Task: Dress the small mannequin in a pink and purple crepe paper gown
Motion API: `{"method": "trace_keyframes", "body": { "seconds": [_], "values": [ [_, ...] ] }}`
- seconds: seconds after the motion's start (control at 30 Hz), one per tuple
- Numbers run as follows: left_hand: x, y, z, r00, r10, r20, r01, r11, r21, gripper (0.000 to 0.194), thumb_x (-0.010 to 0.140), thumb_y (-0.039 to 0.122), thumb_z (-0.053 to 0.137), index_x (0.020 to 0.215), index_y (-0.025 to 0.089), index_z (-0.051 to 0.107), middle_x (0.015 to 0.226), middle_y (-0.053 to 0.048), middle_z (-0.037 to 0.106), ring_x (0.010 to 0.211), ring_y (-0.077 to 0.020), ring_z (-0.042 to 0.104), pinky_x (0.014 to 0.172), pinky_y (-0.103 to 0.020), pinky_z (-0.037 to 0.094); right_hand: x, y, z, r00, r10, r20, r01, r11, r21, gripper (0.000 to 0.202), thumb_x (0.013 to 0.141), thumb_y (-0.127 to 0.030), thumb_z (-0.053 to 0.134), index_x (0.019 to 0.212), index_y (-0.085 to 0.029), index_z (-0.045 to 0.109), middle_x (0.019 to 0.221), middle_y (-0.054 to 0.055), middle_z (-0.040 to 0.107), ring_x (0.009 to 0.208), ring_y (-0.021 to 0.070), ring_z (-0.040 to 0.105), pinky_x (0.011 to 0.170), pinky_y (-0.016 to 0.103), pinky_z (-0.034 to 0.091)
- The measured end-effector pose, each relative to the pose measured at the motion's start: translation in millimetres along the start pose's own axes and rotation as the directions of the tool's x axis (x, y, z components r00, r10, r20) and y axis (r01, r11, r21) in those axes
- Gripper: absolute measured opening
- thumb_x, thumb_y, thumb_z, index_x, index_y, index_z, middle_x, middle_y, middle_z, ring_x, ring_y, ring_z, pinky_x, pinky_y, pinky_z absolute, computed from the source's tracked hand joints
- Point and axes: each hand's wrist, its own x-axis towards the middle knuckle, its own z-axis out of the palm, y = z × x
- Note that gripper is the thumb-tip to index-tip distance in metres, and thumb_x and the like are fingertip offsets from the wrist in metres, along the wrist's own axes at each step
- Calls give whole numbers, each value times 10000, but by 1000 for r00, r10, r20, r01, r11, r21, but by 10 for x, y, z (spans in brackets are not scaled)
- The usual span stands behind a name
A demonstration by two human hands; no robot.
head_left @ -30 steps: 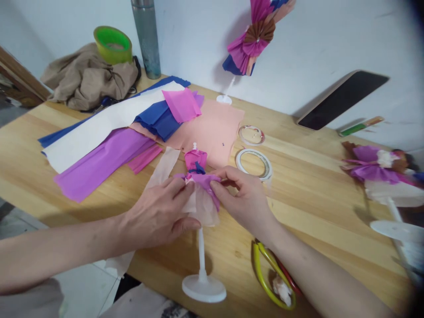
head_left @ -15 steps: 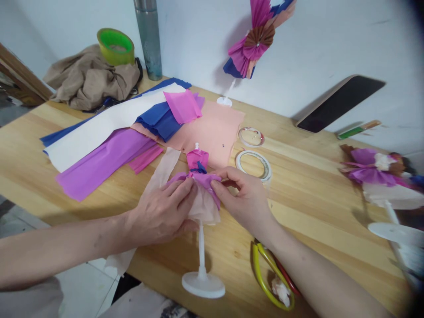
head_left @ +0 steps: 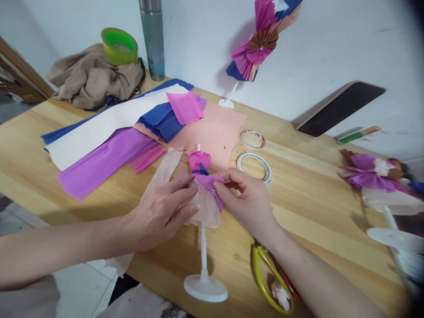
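A small dress form on a white stand (head_left: 205, 288) stands at the table's front edge. It has a pink top (head_left: 199, 161), a dark blue waist band (head_left: 200, 169) and a pale, sheer skirt (head_left: 207, 210). Purple crepe paper (head_left: 210, 182) lies over the upper skirt. My right hand (head_left: 247, 194) pinches the purple paper's right edge between thumb and finger. On the left side of the waist, my left hand (head_left: 165, 207) rests its fingertips against the paper and skirt, thumb apart from the fingers.
Crepe strips in white (head_left: 109, 128), purple (head_left: 102, 159) and blue (head_left: 162, 121) lie left, beside a peach sheet (head_left: 215, 128). Tape rolls (head_left: 254, 167), yellow-handled scissors (head_left: 265, 274), a phone (head_left: 342, 108), a bottle (head_left: 153, 44) and two decorated figures (head_left: 261, 44) surround the work.
My left thumb has come up from beneath the skirt to its front, and the left fingers have loosened. My right hand keeps its pinch. The view has shifted slightly.
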Motion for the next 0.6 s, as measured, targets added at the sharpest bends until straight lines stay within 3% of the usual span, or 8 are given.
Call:
{"method": "trace_keyframes", "body": {
  "seconds": [0.13, 0.23, 0.37, 0.5, 0.6],
  "values": [
    [20, -27, -80, 995, -12, -94, 11, 1000, -2, 262, 970, 239, 418, 974, 127, 654, 1114, -145, 698, 1088, -215, 648, 863, -301, 543, -2, 53, -7, 999, 12, -39, -11, 1000, 12, 119, 789, -217, 569, 685, -197, 623, 640, -8, 679, 539, 112, 610, 499, 202, 472],
    [66, -118, -126, 983, -134, -122, 144, 987, 78, 217, 924, 246, 498, 1007, 146, 672, 1080, -108, 715, 977, -212, 669, 824, -314, 525, -1, 57, -3, 999, 22, -48, -21, 1000, 23, 119, 782, -215, 570, 675, -197, 620, 633, -9, 671, 540, 116, 605, 498, 209, 461],
    [176, -225, -159, 923, -381, 57, 369, 917, 152, 209, 833, 288, 572, 973, 188, 691, 809, -21, 693, 703, -171, 601, 620, -280, 427, 2, 13, 4, 998, 59, -32, -57, 996, 69, 96, 771, -230, 578, 688, -199, 616, 658, 1, 674, 563, 127, 602, 539, 236, 473],
    [266, -264, -153, 845, -497, 198, 505, 863, 9, 213, 797, 325, 571, 914, 198, 697, 721, 17, 645, 633, -140, 537, 566, -259, 351, -6, -10, -2, 998, 61, 9, -62, 985, 164, 85, 773, -247, 583, 722, -199, 631, 711, 22, 693, 621, 144, 613, 584, 258, 488],
    [278, -301, -103, 800, -534, 274, 577, 809, -109, 164, 765, 328, 581, 720, 179, 633, 632, 28, 583, 594, -130, 508, 522, -248, 313, -14, -7, -8, 996, 75, 43, -82, 977, 199, 95, 781, -268, 588, 734, -197, 631, 722, 32, 693, 643, 154, 613, 592, 269, 487]
  ]
}}
